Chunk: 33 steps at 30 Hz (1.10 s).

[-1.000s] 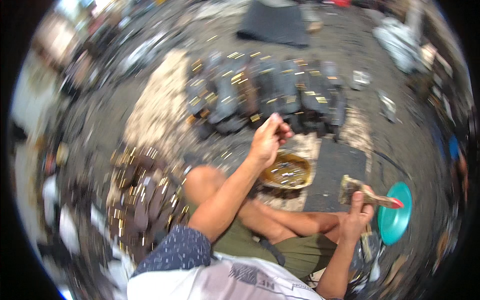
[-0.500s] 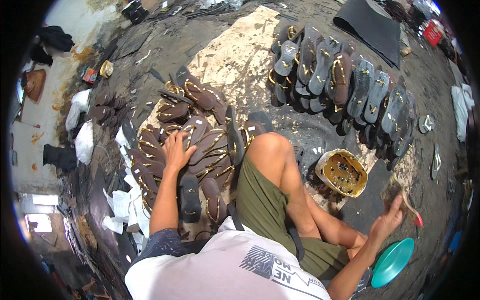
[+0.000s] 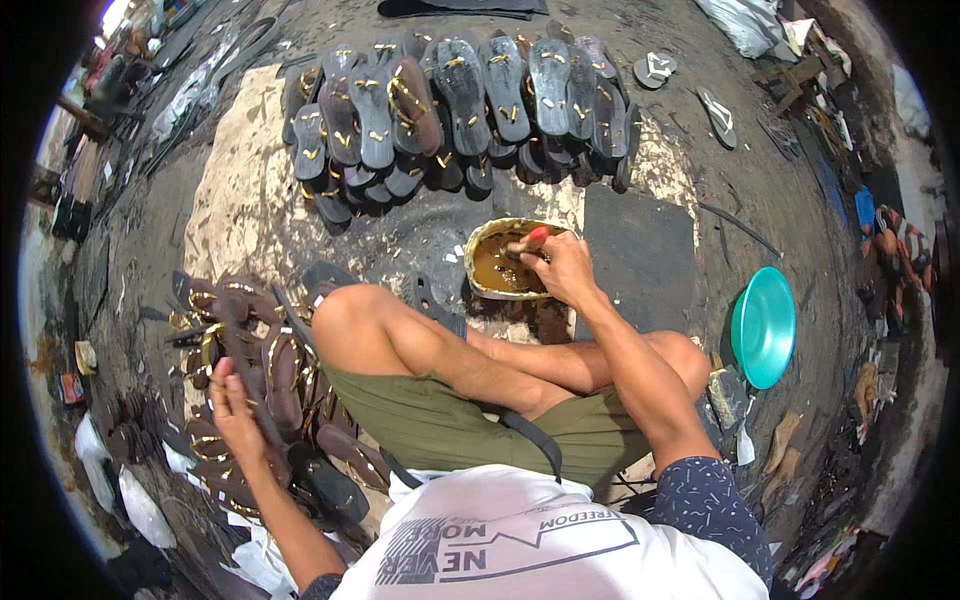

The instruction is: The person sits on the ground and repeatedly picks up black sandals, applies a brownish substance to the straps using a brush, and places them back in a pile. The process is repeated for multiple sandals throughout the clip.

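My left hand (image 3: 238, 415) grips a dark brown flip-flop (image 3: 243, 350), turned nearly edge-on, above a heap of brown flip-flops with gold straps (image 3: 284, 375) at my left. My right hand (image 3: 566, 268) is closed round a brush (image 3: 537, 238) with a red handle tip. Its bristles are down in a tub (image 3: 480, 285) of brownish-yellow paste, probably glue, and cannot be made out. The tub stands in front of my crossed legs.
Rows of dark flip-flops (image 3: 465, 95) stand beyond the tub. A black rubber sheet (image 3: 640, 250) lies right of it. Farther right is a green basin (image 3: 763, 328). Loose sandals (image 3: 718, 118) lie at the far right, white bags (image 3: 145, 508) at the left.
The view has swung to the right. My right hand has brought the brush from the right side into the tub. My left hand has lifted a flip-flop from the heap.
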### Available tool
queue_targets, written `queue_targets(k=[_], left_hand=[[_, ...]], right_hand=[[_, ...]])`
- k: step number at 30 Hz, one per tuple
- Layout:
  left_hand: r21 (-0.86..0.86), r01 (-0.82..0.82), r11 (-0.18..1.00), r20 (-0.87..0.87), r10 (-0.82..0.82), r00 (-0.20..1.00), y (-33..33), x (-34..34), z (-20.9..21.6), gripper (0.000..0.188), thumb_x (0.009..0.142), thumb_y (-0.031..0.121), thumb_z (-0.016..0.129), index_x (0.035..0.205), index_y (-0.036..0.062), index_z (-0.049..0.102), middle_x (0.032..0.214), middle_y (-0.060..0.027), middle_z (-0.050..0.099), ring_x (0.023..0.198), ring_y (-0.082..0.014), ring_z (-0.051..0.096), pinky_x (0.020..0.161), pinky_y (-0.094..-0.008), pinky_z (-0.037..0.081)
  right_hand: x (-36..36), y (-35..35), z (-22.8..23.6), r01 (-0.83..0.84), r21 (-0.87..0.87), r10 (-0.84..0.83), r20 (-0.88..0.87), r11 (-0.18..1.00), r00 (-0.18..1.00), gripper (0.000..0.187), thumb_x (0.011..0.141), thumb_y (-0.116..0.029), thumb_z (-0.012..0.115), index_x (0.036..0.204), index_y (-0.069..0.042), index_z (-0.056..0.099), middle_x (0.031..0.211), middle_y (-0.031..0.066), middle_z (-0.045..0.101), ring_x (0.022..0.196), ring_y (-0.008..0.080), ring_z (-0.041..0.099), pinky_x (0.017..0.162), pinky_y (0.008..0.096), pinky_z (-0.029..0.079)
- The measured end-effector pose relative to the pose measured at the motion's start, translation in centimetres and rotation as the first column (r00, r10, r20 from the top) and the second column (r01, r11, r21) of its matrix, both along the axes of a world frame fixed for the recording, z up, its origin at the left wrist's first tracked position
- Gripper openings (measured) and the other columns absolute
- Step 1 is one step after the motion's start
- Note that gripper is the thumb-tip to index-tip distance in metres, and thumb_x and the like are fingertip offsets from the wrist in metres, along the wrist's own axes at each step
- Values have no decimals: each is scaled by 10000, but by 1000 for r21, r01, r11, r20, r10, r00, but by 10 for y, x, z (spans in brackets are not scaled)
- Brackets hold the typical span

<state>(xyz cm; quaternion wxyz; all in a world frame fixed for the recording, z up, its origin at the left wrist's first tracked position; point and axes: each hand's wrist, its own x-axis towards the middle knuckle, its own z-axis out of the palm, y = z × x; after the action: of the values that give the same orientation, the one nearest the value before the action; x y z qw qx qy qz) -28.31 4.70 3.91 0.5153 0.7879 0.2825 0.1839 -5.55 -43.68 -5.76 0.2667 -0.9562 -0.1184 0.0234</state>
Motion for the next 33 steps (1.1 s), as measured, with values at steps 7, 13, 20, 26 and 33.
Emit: queue_targets(k=[7, 13, 20, 26, 33], left_hand=[[-54, 335, 941, 47, -333, 942, -86, 40, -28, 624, 1018, 266, 661, 1533, -15, 450, 1576, -169, 469, 1472, -244, 413, 1226, -394, 282], [-451, 274, 850, 281, -156, 947, -101, 80, 21, 585, 1040, 211, 592, 1561, 22, 407, 1391, -114, 604, 1158, -192, 610, 1011, -354, 494], [-901, 423, 101, 405, -157, 901, -237, 129, 36, 551, 1053, 490, 508, 1372, 44, 563, 1244, -179, 686, 1053, -292, 701, 857, -451, 595], [-879, 422, -223, 450, -95, 888, -243, 138, 10, 505, 1058, 449, 516, 1429, 107, 520, 1307, -156, 654, 1190, -301, 649, 967, -473, 579], [-860, 501, 93, 457, -294, 839, -256, 110, -2, 587, 1018, 432, 565, 1497, 148, 379, 1343, -167, 605, 1145, -323, 669, 938, -467, 606]], right_hand=[[-14, -106, 55, -80, -102, 93, 137, 992, 986, 294, 862, -111, 774, 1155, -104, 748, 1048, 126, 762, 941, 324, 694, 898, 455, 521], [-22, -112, 129, 380, 719, -499, -53, 582, 865, 262, 996, -243, 700, 1159, -38, 697, 1086, 66, 732, 960, 170, 666, 883, 341, 516], [-16, 61, 177, 38, 957, -109, -7, 288, 994, 253, 982, -213, 738, 1160, -46, 674, 1023, 28, 711, 962, 121, 653, 854, 305, 525], [-61, 78, 141, -277, 813, 53, 292, 511, 955, 249, 950, -160, 729, 1179, -65, 702, 1146, 125, 702, 1086, 294, 671, 971, 401, 502], [12, 38, 174, 72, 826, -122, -4, 559, 993, 287, 1010, -235, 680, 1177, -2, 679, 1159, 97, 704, 1043, 128, 645, 886, 318, 518]])
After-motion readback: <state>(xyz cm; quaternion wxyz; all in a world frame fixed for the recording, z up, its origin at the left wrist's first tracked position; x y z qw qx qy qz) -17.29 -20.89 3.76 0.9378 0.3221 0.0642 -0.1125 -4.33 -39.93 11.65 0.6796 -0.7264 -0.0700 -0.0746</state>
